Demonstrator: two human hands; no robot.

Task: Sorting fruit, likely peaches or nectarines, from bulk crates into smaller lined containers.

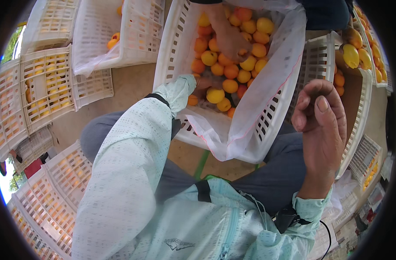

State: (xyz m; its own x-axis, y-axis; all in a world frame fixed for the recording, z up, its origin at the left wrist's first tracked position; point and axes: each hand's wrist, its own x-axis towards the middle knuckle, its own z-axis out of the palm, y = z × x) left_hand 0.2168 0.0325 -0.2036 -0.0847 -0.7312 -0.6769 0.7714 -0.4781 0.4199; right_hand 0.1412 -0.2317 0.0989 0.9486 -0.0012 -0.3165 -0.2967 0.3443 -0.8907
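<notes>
Before me stands a white plastic crate (271, 128), lined with white mesh (266, 94) that has a red edge. Round yellow and orange fruits (230, 71), perhaps apricots or nectarines, lie inside. My left hand (207, 84) reaches in among them at the crate's left side; it is blurred and partly behind its sleeve, so its grip cannot be made out. Raised to the right of the crate, my right hand (323, 110) has loosely curled fingers, the thumb apart from them, and no fruit visible in it.
Another person's hand (232, 40) is in the same crate. At upper right, a co-worker's hand (349, 34) holds several yellow fruits (350, 56). A crate with a brown inner wall (352, 94) stands close behind my right hand. Fruit crates (48, 87) are stacked at left.
</notes>
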